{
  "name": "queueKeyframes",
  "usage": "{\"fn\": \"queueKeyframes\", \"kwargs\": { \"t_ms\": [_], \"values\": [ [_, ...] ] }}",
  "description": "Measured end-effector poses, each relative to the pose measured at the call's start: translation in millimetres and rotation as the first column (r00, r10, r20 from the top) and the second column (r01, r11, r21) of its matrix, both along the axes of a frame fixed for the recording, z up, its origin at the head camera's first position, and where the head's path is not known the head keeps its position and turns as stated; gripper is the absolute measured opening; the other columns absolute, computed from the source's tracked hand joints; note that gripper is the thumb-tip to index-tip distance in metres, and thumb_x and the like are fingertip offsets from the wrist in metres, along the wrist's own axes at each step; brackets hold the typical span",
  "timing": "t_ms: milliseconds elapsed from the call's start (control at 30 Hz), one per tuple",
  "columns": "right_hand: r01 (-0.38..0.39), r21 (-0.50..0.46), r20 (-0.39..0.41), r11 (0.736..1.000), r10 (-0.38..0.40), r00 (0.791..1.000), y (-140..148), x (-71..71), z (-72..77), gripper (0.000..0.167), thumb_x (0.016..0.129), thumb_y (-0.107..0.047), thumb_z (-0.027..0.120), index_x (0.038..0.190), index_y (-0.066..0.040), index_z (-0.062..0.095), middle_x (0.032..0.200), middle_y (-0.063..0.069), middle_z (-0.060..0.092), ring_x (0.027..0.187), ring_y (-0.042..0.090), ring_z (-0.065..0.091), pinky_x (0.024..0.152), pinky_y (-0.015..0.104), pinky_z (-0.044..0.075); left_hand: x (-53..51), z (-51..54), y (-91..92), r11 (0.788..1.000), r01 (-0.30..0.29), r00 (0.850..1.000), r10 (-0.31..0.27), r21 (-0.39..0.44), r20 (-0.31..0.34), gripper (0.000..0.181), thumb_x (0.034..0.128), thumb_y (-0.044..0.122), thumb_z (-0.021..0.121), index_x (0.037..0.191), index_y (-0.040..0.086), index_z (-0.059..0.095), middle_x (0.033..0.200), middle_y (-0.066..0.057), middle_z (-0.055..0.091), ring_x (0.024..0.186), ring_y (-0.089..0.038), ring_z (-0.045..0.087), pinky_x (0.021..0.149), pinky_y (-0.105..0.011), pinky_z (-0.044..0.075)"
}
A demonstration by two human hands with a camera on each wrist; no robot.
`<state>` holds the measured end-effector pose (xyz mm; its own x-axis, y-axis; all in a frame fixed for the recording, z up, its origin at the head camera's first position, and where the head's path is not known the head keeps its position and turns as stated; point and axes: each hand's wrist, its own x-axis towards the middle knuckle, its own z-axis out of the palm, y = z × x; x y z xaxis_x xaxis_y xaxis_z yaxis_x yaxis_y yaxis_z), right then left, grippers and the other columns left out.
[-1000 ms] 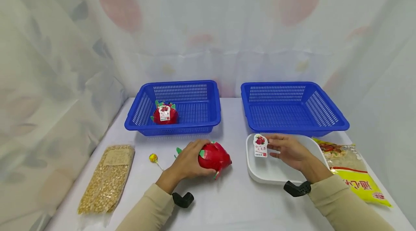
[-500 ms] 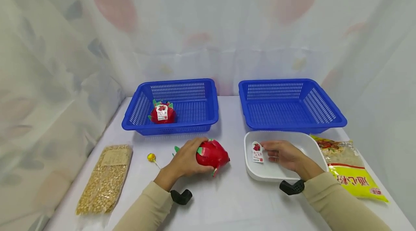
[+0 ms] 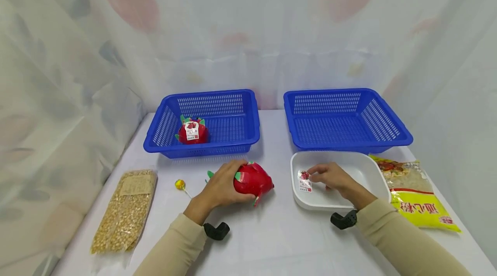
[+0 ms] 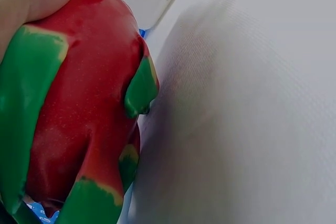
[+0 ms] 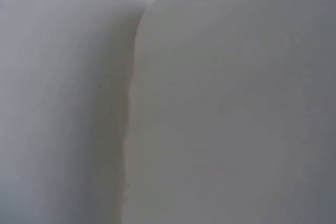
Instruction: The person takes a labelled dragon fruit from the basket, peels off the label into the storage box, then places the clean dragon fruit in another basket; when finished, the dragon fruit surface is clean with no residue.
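Note:
A red dragon fruit with green tips (image 3: 254, 180) lies on the table, and my left hand (image 3: 223, 186) grips it from the left. In the left wrist view a thumb (image 4: 34, 2) presses on the upper part of the dragon fruit (image 4: 92, 93). Inside the white tray (image 3: 359, 170), my right hand (image 3: 335, 179) has its fingertips at the upper right edge of a small white label card (image 3: 305, 184), low over the tray's floor. The right wrist view shows a blurred pale surface, with neither card nor fingers plain.
A labelled dragon fruit (image 3: 192, 132) sits in the left blue basket (image 3: 254, 133). The right blue basket (image 3: 349, 144) stands behind the tray. A bag of yellow kernels (image 3: 126, 213) and a lollipop (image 3: 180, 184) lie at left, a yellow packet (image 3: 425, 209) at right.
My right hand has lowered the card from above the tray down to its floor, the fingers now over the card's edge. My left hand keeps its grip on the dragon fruit. The head view has shifted slightly.

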<state>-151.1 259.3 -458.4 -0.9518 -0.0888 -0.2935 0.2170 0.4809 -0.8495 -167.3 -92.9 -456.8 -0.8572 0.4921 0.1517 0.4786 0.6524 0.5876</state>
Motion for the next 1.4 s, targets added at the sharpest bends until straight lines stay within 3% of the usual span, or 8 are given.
{"fn": "queueKeyframes", "kwargs": {
  "t_ms": [67,167,300,367,567,800,1100,1400],
  "values": [
    [-0.001,0.048,-0.039,0.999,0.003,0.999,-1,-0.5,-2.4,0.028,0.078,-0.012,0.075,0.104,-0.003,0.072,0.114,0.016,0.059,0.086,0.026,0.05,0.058,0.034,0.043,0.8,0.4,0.2,1.0,0.001,1.0,-0.001,0.002,0.006,0.091,0.0628,0.054,0.084,0.139,0.022,0.046,0.13,0.003,0.05,0.115,-0.02,0.048,0.077,-0.039,0.054],
    [-0.032,0.139,-0.138,0.99,0.051,0.989,-3,-0.7,-5.6,0.026,0.076,-0.012,0.077,0.1,-0.003,0.073,0.112,0.017,0.061,0.093,0.031,0.054,0.071,0.044,0.048,1.6,0.7,0.2,1.0,-0.005,1.0,0.005,0.002,0.015,0.091,0.0624,0.053,0.084,0.139,0.022,0.046,0.13,0.002,0.05,0.115,-0.02,0.048,0.077,-0.039,0.054],
    [-0.059,0.275,-0.268,0.96,0.135,0.954,-5,-3.3,-10.2,0.023,0.073,-0.013,0.08,0.092,-0.004,0.074,0.1,0.014,0.065,0.104,0.038,0.051,0.092,0.054,0.038,0.9,0.9,0.6,1.0,-0.009,1.0,0.009,-0.001,0.011,0.091,0.0626,0.053,0.084,0.139,0.022,0.045,0.13,0.002,0.05,0.115,-0.02,0.048,0.077,-0.039,0.054],
    [-0.054,0.331,-0.298,0.942,0.159,0.941,-5,-4.6,-11.8,0.02,0.072,-0.014,0.081,0.088,-0.006,0.073,0.096,0.012,0.063,0.101,0.037,0.049,0.09,0.053,0.038,0.4,0.9,0.7,1.0,-0.005,1.0,0.005,0.0,0.009,0.091,0.0627,0.054,0.084,0.139,0.022,0.045,0.13,0.002,0.05,0.115,-0.02,0.048,0.077,-0.039,0.054],
    [-0.035,0.442,-0.271,0.896,0.17,0.948,-11,-2.9,-10.3,0.024,0.072,-0.022,0.084,0.088,-0.012,0.069,0.104,0.02,0.049,0.093,0.035,0.05,0.081,0.049,0.044,-1.0,0.8,0.2,1.0,0.006,1.0,-0.006,0.015,0.004,0.091,0.0631,0.055,0.083,0.138,0.021,0.045,0.13,0.001,0.05,0.115,-0.021,0.048,0.076,-0.04,0.055],
    [-0.054,0.557,-0.19,0.829,0.19,0.963,-15,2.3,-5.5,0.038,0.073,-0.032,0.083,0.101,-0.016,0.063,0.108,0.018,0.045,0.081,0.031,0.053,0.065,0.046,0.047,-1.1,0.1,0.8,1.0,-0.001,0.999,0.002,-0.001,0.034,0.089,0.0641,0.055,0.082,0.139,0.024,0.045,0.13,0.003,0.049,0.115,-0.02,0.048,0.077,-0.039,0.054],
    [-0.015,0.604,-0.23,0.797,0.193,0.954,-16,1.5,-5.9,0.038,0.074,-0.039,0.082,0.097,-0.019,0.06,0.1,0.012,0.048,0.073,0.029,0.052,0.057,0.043,0.044,-2.4,1.2,0.6,1.0,-0.013,0.999,0.014,-0.013,0.052,0.091,0.064,0.055,0.082,0.14,0.025,0.043,0.131,0.004,0.049,0.116,-0.019,0.047,0.079,-0.039,0.054],
    [0.073,0.645,-0.295,0.76,0.16,0.942,-16,1.1,-8.0,0.048,0.077,-0.038,0.076,0.111,-0.009,0.059,0.095,0.015,0.052,0.072,0.035,0.056,0.058,0.05,0.047,-3.8,1.3,0.6,1.0,-0.014,0.998,0.015,-0.013,0.067,0.093,0.0643,0.057,0.082,0.142,0.024,0.042,0.136,0.002,0.047,0.118,-0.021,0.046,0.079,-0.041,0.054]
  ]
}}
